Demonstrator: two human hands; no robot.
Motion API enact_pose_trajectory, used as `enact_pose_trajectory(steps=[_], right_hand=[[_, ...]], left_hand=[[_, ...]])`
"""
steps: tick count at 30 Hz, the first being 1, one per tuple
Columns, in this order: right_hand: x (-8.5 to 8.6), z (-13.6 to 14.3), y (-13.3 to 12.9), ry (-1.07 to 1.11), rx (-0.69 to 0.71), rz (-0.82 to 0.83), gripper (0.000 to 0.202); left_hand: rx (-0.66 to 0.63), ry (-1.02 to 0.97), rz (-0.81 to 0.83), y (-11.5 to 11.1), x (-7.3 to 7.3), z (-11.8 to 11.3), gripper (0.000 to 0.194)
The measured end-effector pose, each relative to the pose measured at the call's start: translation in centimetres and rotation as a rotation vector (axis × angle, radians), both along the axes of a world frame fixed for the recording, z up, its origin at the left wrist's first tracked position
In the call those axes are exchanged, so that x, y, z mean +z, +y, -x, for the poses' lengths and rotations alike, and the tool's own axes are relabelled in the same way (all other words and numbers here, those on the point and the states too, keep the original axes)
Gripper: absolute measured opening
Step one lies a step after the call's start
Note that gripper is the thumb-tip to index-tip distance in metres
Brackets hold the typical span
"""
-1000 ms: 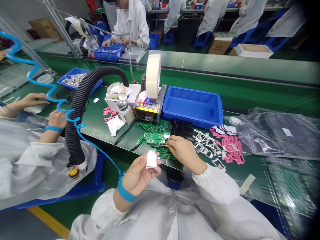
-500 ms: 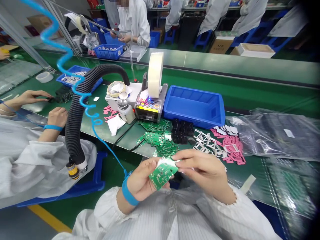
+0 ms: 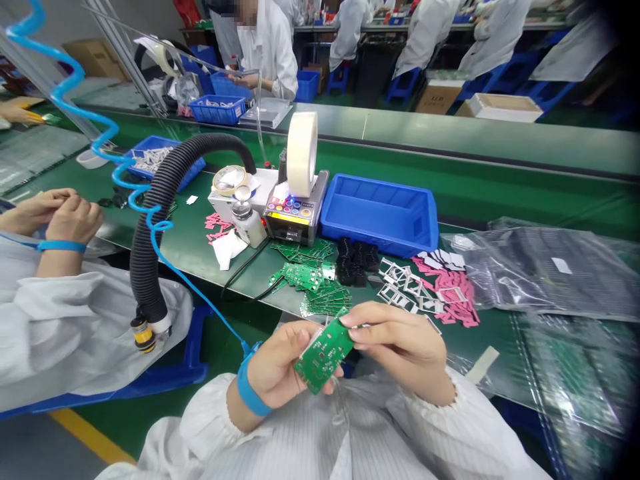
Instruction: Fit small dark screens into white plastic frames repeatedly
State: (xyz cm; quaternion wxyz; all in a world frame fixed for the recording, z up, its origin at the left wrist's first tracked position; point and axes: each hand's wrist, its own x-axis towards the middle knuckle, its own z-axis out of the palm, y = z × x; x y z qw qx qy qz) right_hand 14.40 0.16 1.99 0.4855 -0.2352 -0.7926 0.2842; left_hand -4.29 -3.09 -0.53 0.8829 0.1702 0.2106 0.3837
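Observation:
A green circuit board [image 3: 325, 353] is held between my two hands, low in the middle of the head view. My left hand [image 3: 283, 367] grips its left and lower side, with a blue strap round the wrist. The fingertips of my right hand [image 3: 395, 340] pinch its upper right corner. A white edge shows along the board's upper left side. Just beyond lie a pile of green boards [image 3: 327, 299], black parts [image 3: 356, 261], white frames [image 3: 407, 288] and pink pieces [image 3: 457, 300].
A blue bin [image 3: 380, 213] stands behind the parts, beside a tape dispenser [image 3: 295, 217] and a bottle [image 3: 249, 225]. A black hose [image 3: 150, 227] arches at left near a co-worker's hands [image 3: 73, 217]. Plastic bags [image 3: 550, 270] lie at right.
The board has tilted in my hands, with less glare on it now. The co-worker's hands at left have come together. The whole view has shifted slightly.

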Motion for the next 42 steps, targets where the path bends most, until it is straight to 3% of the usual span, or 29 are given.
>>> enact_pose_trajectory(steps=[6, 17, 25, 27, 30, 32, 38, 40, 42], right_hand=[[0.1, -0.4, 0.1, -0.019, 0.017, -0.015, 0.019], [-0.4, -0.4, 0.1, -0.009, 0.035, 0.000, 0.016], [0.2, -2.0, 1.5, -0.260, 0.169, -0.063, 0.020], [0.5, -2.0, 1.3, -0.335, 0.070, -0.032, 0.017], [1.1, -1.2, 0.1, -0.356, -0.247, 0.102, 0.011], [1.4, -0.5, -0.9, -0.421, -0.373, 0.183, 0.017], [1.5, -0.6, -1.1, -0.604, -0.308, 0.281, 0.014], [1.6, -2.1, 0.4, -0.639, -0.315, 0.288, 0.014], [1.8, -4.7, 3.2, -0.669, -0.430, 0.286, 0.012]], left_hand=[[-0.073, 0.028, 0.006, 0.0, -0.2, -0.1, 0.046], [-0.061, -0.041, 0.012, 0.0, -1.1, 0.2, 0.037], [-0.212, -0.126, 0.072, 0.0, -1.9, -0.4, 0.048], [-0.196, -0.086, 0.101, 0.1, -2.0, -1.0, 0.047], [-0.006, 0.005, 0.089, 0.5, -1.8, -2.0, 0.037], [0.116, 0.058, 0.049, 0.9, -1.5, -2.8, 0.034], [0.185, 0.107, 0.002, 2.3, -1.0, -5.0, 0.035], [0.171, 0.096, 0.026, 2.7, -1.1, -5.1, 0.042], [0.148, 0.117, 0.071, 3.0, -1.4, -4.8, 0.048]])
